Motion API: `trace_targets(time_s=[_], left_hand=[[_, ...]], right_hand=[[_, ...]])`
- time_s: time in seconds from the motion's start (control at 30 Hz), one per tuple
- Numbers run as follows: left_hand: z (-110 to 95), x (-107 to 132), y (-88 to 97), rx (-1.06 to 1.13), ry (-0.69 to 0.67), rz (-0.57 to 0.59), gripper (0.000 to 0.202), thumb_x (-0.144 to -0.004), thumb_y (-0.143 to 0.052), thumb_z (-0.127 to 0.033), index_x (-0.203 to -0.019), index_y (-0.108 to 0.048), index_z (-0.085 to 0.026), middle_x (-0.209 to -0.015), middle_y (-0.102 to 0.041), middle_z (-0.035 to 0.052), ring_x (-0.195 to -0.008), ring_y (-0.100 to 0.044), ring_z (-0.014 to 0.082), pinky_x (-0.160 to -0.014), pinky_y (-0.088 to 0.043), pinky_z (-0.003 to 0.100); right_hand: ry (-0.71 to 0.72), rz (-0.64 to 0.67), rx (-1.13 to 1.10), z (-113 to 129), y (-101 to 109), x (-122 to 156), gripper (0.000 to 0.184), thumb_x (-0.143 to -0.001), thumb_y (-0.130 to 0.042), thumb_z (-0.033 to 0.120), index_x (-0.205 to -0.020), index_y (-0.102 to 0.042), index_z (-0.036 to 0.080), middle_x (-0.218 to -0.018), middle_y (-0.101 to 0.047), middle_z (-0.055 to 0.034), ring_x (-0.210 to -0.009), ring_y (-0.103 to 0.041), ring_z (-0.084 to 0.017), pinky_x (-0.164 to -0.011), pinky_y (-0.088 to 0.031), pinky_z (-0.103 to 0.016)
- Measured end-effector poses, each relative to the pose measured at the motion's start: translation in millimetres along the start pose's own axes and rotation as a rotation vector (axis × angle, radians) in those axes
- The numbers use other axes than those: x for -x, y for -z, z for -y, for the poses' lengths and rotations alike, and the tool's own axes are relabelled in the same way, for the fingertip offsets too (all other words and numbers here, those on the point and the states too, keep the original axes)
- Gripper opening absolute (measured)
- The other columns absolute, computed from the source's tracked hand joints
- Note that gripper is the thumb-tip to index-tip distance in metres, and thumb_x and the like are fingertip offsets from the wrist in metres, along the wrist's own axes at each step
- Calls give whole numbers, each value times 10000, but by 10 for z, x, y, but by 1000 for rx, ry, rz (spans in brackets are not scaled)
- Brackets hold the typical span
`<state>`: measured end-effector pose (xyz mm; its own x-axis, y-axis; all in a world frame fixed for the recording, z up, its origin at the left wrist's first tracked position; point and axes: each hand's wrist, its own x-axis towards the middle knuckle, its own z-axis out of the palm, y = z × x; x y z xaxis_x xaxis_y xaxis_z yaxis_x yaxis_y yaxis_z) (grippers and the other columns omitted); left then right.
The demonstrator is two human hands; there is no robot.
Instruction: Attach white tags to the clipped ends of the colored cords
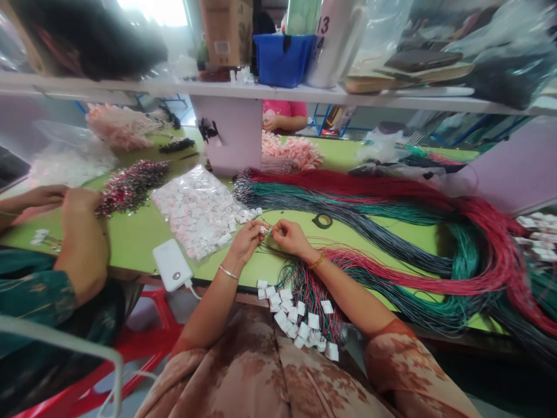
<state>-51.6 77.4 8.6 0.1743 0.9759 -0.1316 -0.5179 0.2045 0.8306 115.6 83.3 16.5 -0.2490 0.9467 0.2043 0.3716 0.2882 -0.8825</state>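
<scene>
Bright window light (152, 10) up top, cluttered white shelf (270, 93) over a green worktable (134, 235), red plastic stool (143, 342) underneath.

tiny pinched white piece (263, 230), perhaps a tag, cords (500, 273) cut off at right

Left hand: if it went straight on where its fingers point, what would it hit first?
Probably the right hand. The left hand points rightward past the small white tag it pinches, and the right hand's fingertips sit just beyond, nearly touching.
</scene>
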Motion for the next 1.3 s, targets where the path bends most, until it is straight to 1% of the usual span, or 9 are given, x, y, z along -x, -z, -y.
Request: trace_targets(time_s=[0.2, 0.37, 0.5, 0.63, 0.7, 0.8, 0.93, 1.1, 1.3], left_hand=[[117, -7, -54, -171, -13, -107, 376, -573, -851, -324, -776, -591, -142, -615, -609, -18, -547, -525, 72, -554, -400, 202], [144, -23, -59, -169, -2, -169, 422, -526, -855, -372, -746, -579, -141, -620, -619, -15, -534, -528, 69, -549, -401, 206], [140, -21, -65, -269, -19, -177, 382, -532, -842, -360, -714, -587, -141, -546, -585, -22, -493, -499, 72, -500, -362, 202], [103, -31, -31, -293, 34, -207, 310, -570, -813, -306, -694, -586, -135, -588, -605, 2, -503, -512, 72, -491, -355, 199], [77, -38, -9, -276, 47, -217, 281, -580, -799, -278, -692, -586, -133, -632, -620, 11, -519, -523, 68, -498, -364, 195], [52, -33, 3, -272, 70, -209, 249, -590, -782, -253, -690, -589, -131, -639, -614, 7, -527, -528, 65, -505, -373, 191], [46, -7, -10, -272, 83, -183, 236, -609, -776, -243, -692, -587, -130, -647, -612, 6, -539, -532, 63, -514, -375, 187], [37, 0, -33, -183, 84, -157, 255, -612, -787, -245, -728, -590, -133, -720, -649, 22, -567, -536, 58, -544, -395, 187], [41, -1, -54, -93, 76, -103, 283, -620, -799, -245, -777, -587, -142, -783, -655, 22, -599, -539, 56, -580, -421, 194]], right_hand=[[62, -20, 204, -40, -62, 38, 146, -786, -564, 290, -701, -562, 171, -643, -581, 3, -576, -462, -108, -569, -334, -225], [83, 10, 289, -38, -83, 87, 114, -806, -512, 214, -733, -583, 164, -674, -603, -17, -600, -482, -121, -596, -337, -231], [41, 49, 319, -21, -72, 72, 141, -804, -522, 226, -685, -567, 164, -626, -579, -6, -563, -448, -113, -566, -311, -226], [-30, 49, 312, -61, 127, -107, 203, -846, -487, 258, -737, -618, 148, -699, -637, -27, -622, -505, -121, -602, -348, -222], [-116, 13, 417, -97, 231, -218, 207, -842, -494, 255, -762, -651, 145, -751, -670, -45, -659, -532, -134, -619, -353, -231], [-231, 86, 616, -141, 278, -318, 166, -804, -557, 249, -801, -691, 151, -827, -708, -75, -711, -564, -163, -631, -348, -248], [-241, 152, 749, -166, 234, -315, 192, -839, -528, 248, -852, -692, 150, -894, -716, -116, -757, -580, -188, -644, -343, -262], [-139, 49, 654, -137, 295, -281, 197, -853, -472, 226, -887, -646, 141, -839, -686, -98, -691, -524, -164, -627, -322, -259], [-1, -8, 243, 109, 171, -427, 125, -778, -491, 230, -741, -586, 158, -692, -602, 0, -616, -457, -115, -596, -331, -232]])
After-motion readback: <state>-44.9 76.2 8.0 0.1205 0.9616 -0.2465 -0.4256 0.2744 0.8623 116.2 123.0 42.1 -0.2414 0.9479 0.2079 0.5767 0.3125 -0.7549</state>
